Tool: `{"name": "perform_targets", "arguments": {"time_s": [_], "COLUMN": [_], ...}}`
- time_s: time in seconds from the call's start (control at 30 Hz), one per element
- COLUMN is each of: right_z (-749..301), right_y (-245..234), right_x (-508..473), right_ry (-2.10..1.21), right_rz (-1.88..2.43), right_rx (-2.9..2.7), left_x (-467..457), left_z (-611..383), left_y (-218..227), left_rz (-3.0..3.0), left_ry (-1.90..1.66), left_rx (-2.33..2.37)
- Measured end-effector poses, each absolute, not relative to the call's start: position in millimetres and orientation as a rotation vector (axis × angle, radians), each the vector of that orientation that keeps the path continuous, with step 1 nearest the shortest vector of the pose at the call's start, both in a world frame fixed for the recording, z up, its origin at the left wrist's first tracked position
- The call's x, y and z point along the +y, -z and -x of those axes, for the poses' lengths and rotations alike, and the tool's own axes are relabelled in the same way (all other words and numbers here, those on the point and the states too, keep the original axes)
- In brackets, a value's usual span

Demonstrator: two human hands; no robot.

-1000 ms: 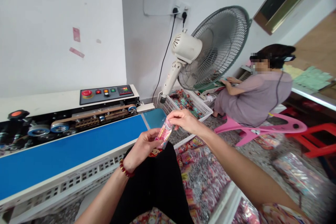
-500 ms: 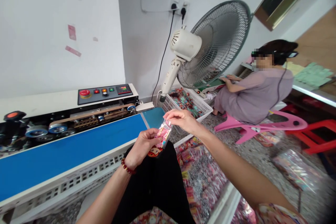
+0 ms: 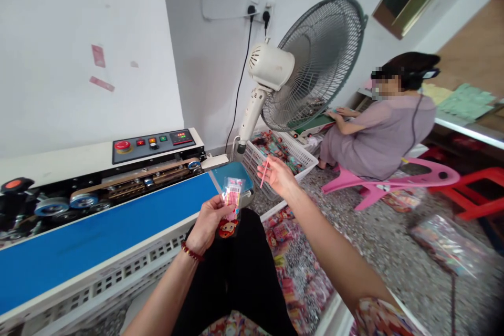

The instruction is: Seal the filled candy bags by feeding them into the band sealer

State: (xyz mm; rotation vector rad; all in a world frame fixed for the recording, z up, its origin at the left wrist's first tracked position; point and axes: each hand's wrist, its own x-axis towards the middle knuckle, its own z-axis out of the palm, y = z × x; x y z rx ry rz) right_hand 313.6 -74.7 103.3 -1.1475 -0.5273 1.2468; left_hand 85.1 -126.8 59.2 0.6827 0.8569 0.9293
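My left hand (image 3: pixel 208 223) grips a small clear packet (image 3: pixel 231 198) of pink and yellow sticks with a red cartoon figure at its lower end, held upright above my lap. My right hand (image 3: pixel 277 176) has come off the packet and pinches one thin pink stick (image 3: pixel 264 170) a little to the packet's right, over the white basket. A bead bracelet (image 3: pixel 191 252) circles my left wrist.
A sealing machine with a blue belt (image 3: pixel 98 236) and a control panel (image 3: pixel 153 142) runs along my left. A standing fan (image 3: pixel 307 68) and a white basket of packets (image 3: pixel 281 155) are ahead. Another person (image 3: pixel 378 126) sits on a pink stool. Packets (image 3: pixel 299 268) cover the floor.
My right hand let go of the packet's top and moved right with one pink stick. My left hand turned the packet upright. The view shifted a little.
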Motion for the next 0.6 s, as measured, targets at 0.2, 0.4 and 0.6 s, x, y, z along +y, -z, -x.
{"name": "perform_targets", "arguments": {"time_s": [0.2, 0.4, 0.6], "right_z": [-309, -319, -333], "right_y": [-75, -60, -48], "right_x": [-79, -80, -88], "right_ry": [-1.252, -1.162, -1.044], "right_rz": [1.136, 1.213, 1.233], "right_rx": [-0.477, -0.438, -0.484], "left_x": [-122, -121, -121], "left_z": [-87, -89, -94], "left_y": [-53, -48, -37], "left_rz": [-0.680, -0.662, -0.692], "left_ry": [-0.958, -0.920, -0.892], "left_rx": [0.917, 0.953, 1.013]}}
